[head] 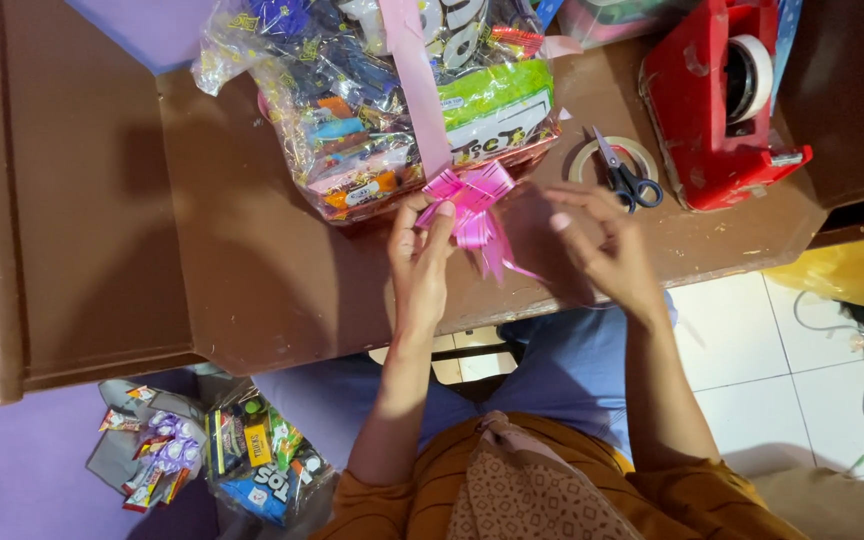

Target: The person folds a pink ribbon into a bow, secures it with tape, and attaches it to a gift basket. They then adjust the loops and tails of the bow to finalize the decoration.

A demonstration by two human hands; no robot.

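1. Head view: a pink ribbon bow (472, 205) sits at the near edge of a snack hamper (402, 100) wrapped in clear film, on a brown bench (202, 250).
2. Left hand (420, 262): fingers close on the bow's left loops just below the hamper, thumb and forefinger pinching ribbon.
3. Right hand (607, 245): to the right of the bow, fingers loosely curled and partly spread. Whether it pinches the thin ribbon tail trailing from the bow cannot be told.
4. Handling judgement: the bow looks light, thin and glossy, so likely slippery; its loops would crush or lose shape under firm pressure. Best taken at the central knot or by the tails, not by the loops.
5. The hamper's film looks crinkly and easily torn; the pink handle (417, 90) runs up over it from the bow.
6. To the right of the bow: scissors (624, 178) lying on a tape roll (592, 155), then a red tape dispenser (717, 100).
7. Below the bench, left of the bow: loose snack packets (222, 465) on the floor.
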